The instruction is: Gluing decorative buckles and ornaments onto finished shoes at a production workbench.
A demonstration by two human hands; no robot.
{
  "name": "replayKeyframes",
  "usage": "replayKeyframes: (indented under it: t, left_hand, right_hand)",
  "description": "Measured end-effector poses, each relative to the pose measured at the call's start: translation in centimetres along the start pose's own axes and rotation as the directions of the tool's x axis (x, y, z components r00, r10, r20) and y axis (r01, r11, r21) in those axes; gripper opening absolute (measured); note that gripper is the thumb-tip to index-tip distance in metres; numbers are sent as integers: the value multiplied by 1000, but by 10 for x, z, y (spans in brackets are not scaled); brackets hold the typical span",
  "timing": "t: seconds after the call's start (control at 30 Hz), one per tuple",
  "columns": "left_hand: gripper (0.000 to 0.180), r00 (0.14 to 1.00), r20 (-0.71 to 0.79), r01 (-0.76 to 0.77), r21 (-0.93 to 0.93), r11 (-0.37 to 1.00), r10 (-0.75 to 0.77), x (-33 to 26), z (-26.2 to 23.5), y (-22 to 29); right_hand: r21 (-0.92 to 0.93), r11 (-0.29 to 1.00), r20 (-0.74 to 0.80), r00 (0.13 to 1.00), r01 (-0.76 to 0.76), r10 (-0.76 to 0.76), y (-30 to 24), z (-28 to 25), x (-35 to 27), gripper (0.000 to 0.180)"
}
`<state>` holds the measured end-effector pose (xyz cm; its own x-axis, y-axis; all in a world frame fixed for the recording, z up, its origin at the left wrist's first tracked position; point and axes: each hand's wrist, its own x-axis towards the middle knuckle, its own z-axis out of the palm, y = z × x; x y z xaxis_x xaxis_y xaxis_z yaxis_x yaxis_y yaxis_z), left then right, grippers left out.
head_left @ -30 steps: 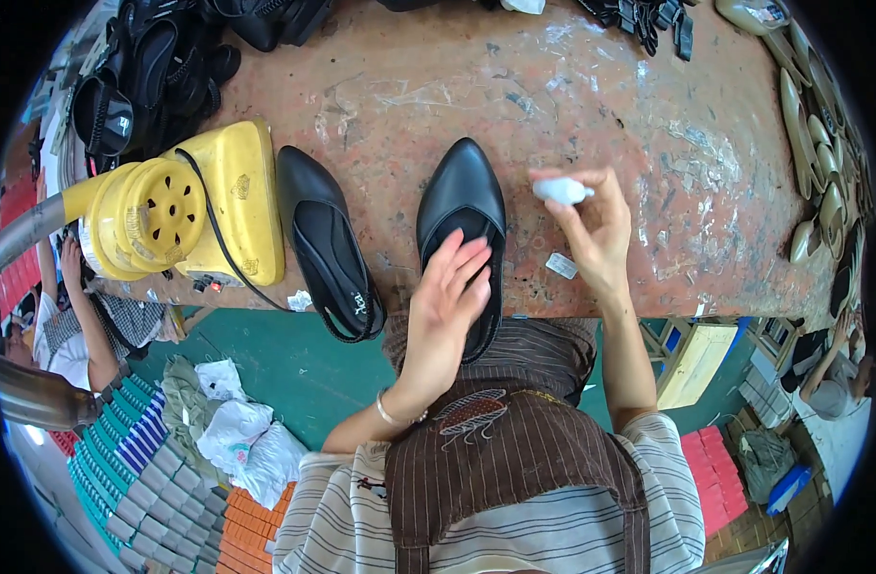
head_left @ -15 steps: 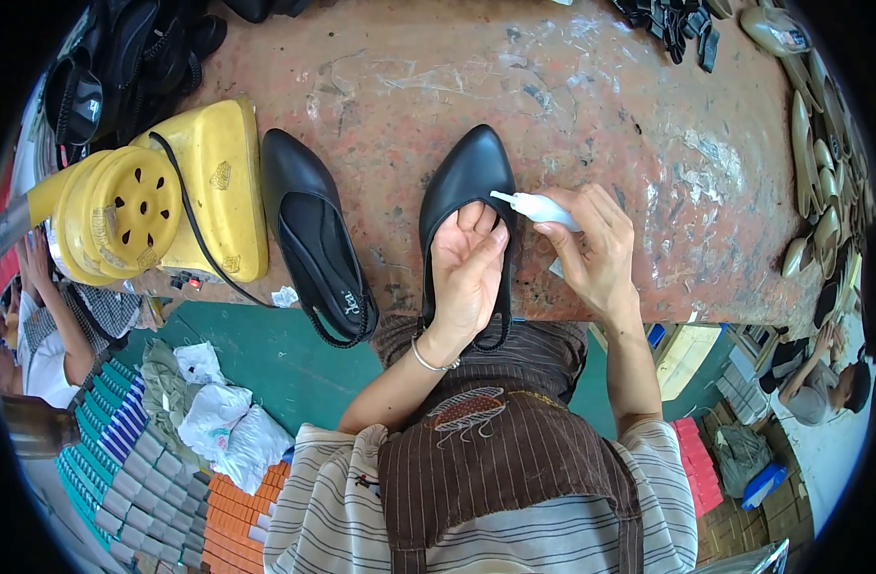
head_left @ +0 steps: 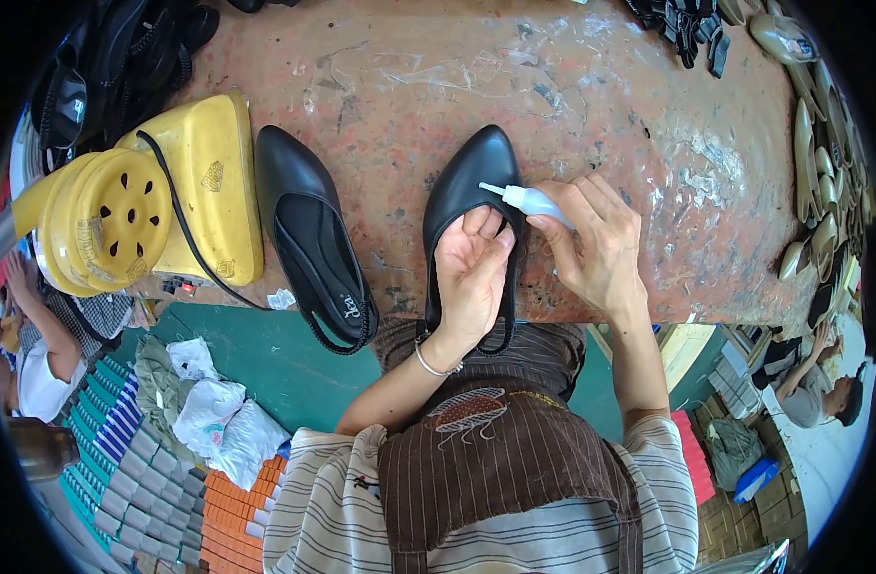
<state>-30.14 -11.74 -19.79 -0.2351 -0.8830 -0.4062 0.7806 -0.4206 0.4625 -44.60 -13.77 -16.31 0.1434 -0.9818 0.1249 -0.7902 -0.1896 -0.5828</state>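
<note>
Change noted: a second ago the right hand (head_left: 600,251) held the small white glue bottle (head_left: 529,199) raised clear of the work; it has since come down, and the nozzle now points at the rim of the black pointed shoe (head_left: 471,191). In my judgement, glue is being applied along the shoe's opening.

Left hand (head_left: 468,273): laid over the shoe's opening, fingers loosely curled on the inner edge, pinning it to the counter (head_left: 591,105); not a closed grip.

Right hand: fingers closed around the bottle, tip just at the shoe's right rim.

Farther left, the matching black shoe (head_left: 309,239) lies untouched on the counter, just beside a yellow blower-like machine (head_left: 141,206).
</note>
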Motion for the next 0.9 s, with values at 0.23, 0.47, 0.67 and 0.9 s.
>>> replayKeyframes:
  t: [0.23,0.47,0.67,0.9]
  left_hand:
    - [46,1000,18,-14,-6,1000,14,-1,-1,0]
    - [45,999,26,-27,-1,1000,27,0,-4,-1]
    - [52,1000,-2,-16,-20,1000,16,0,-1,-1]
    - [52,1000,-2,-14,-19,1000,14,0,-2,-2]
  right_hand:
    - [-26,1000,22,1000,3,-2,-4,-3,3,16]
    - [-39,999,48,999,2,0,-8,-7,6,15]
    - [-44,999,53,999,9,-7,-10,-9,8,14]
    - [-52,999,68,998,0,4,-11,-12,9,14]
